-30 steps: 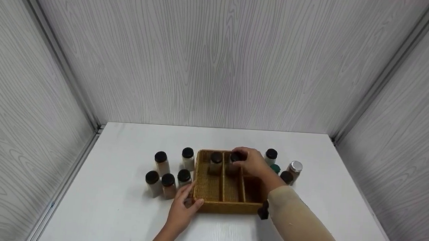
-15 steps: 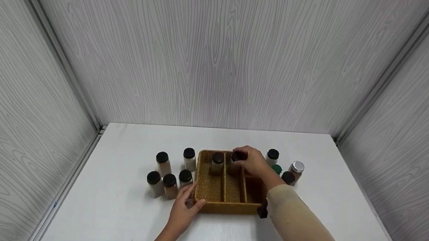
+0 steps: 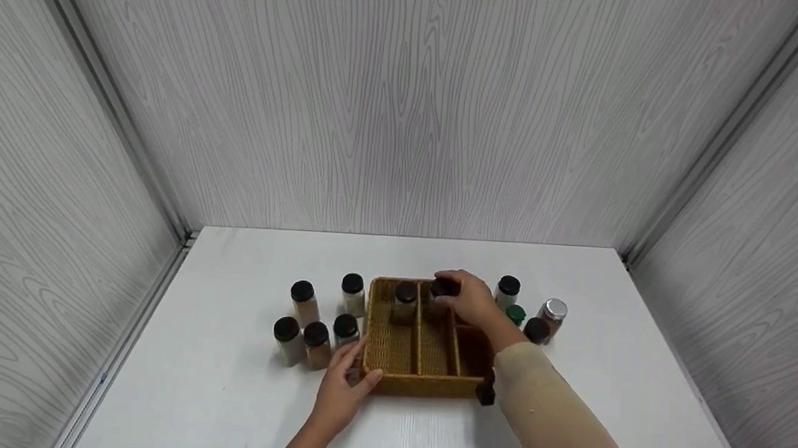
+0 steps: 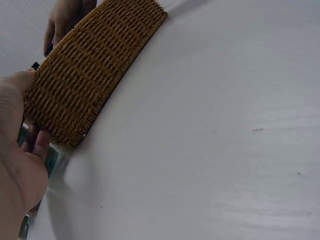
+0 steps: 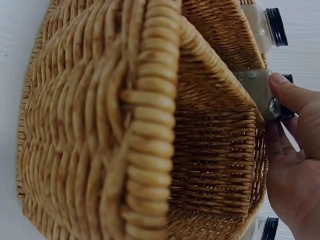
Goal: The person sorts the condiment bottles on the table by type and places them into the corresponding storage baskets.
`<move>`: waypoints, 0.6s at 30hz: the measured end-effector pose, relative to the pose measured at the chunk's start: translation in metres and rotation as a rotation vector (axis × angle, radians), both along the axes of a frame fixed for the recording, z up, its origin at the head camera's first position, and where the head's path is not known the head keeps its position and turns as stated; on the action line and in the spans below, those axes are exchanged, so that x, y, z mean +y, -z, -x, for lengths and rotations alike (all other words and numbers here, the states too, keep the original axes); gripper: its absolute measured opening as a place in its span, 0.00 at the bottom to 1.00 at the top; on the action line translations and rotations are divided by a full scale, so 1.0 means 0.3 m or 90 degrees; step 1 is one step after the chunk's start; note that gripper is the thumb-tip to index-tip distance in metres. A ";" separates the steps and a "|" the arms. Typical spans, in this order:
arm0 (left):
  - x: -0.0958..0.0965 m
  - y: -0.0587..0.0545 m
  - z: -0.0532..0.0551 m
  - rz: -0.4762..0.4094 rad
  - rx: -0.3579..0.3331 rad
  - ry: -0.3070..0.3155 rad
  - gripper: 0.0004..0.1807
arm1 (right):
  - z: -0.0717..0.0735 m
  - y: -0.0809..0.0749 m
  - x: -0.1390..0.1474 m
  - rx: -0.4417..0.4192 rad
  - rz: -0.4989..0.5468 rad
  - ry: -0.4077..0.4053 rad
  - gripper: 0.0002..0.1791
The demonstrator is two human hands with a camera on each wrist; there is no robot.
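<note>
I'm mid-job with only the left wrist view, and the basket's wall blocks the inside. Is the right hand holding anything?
Observer: Yes, the right wrist view shows the right hand gripping a jar near its lid.
Operator: Which compartment is it at?
Observer: By the head view, the far end of the middle compartment.
Operator: Anything in the compartment to the left of that?
Observer: Yes, the left compartment has a second jar at its far end.
</note>
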State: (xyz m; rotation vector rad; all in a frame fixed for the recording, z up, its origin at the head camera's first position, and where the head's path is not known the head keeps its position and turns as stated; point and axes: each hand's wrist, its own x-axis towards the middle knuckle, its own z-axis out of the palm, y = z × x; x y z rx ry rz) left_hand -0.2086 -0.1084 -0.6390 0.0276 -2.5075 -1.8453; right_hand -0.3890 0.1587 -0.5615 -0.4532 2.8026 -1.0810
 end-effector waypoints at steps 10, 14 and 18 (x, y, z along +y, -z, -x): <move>-0.008 -0.010 0.002 0.018 -0.002 0.011 0.42 | -0.018 -0.002 0.002 0.005 0.002 -0.003 0.33; -0.010 -0.018 0.007 0.023 -0.001 0.013 0.40 | -0.025 0.001 0.003 0.003 0.012 0.004 0.33; -0.007 -0.026 0.011 0.023 -0.003 0.014 0.39 | -0.033 -0.001 0.009 0.006 0.026 0.008 0.31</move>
